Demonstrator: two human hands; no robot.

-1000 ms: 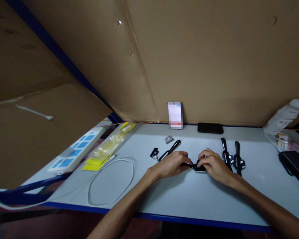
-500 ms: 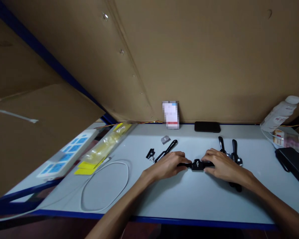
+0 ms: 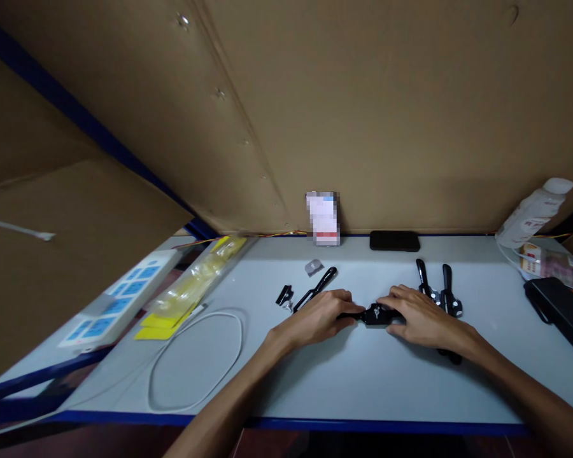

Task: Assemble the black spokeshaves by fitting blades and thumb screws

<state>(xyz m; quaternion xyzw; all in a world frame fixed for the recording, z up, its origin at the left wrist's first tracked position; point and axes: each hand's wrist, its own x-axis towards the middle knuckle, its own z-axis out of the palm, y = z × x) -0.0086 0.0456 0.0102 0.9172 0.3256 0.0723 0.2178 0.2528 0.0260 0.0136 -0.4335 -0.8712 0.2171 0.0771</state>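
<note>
A black spokeshave (image 3: 376, 315) lies level just above or on the table, its middle with a silver screw facing up. My left hand (image 3: 327, 315) is closed around its left handle, and my right hand (image 3: 410, 315) grips the right handle. Beyond my left hand rests a bare spokeshave body (image 3: 322, 282), partly hidden by the fingers. Beside it are a small black clamp plate with a screw (image 3: 284, 296) and a flat grey blade (image 3: 314, 267). More black spokeshaves (image 3: 447, 292) lie behind and under my right forearm, which covers part of them.
A white cable (image 3: 241, 331) loops on the left of the table (image 3: 286, 388), near a plastic-wrapped yellow packet (image 3: 195, 280) and a power strip (image 3: 119, 299). At the back are an upright phone (image 3: 323, 219) and a dark phone (image 3: 394, 240). A bottle (image 3: 535, 213) and black case (image 3: 558, 315) stand right.
The view has shifted slightly. My right thumb and fingers sit a little closer to the spokeshave's middle; both hands keep hold of its handles.
</note>
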